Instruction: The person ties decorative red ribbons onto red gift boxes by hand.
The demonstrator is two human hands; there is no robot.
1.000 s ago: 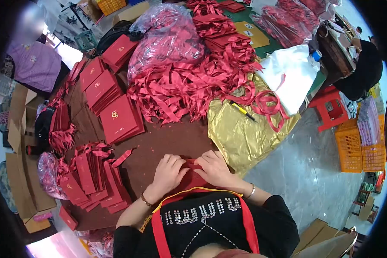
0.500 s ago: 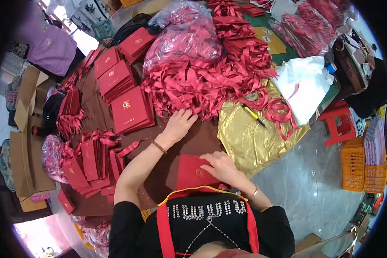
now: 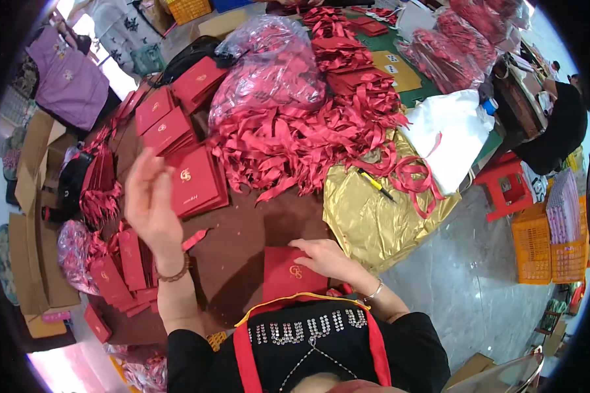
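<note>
Your left hand [image 3: 153, 203] is open near stacked red packets [image 3: 193, 183]; your right hand [image 3: 326, 259] touches another packet [image 3: 283, 278], its grip unclear.

Red folder [image 3: 282, 280], gold emblem [image 3: 295, 270]

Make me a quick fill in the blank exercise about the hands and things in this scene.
The ____ hand touches the red bag closest to the black shirt.
The shiny sheet under the pen is coloured ____.
The plastic basket beside the red stool is coloured ____.

Missing words: right; gold; orange.
</note>
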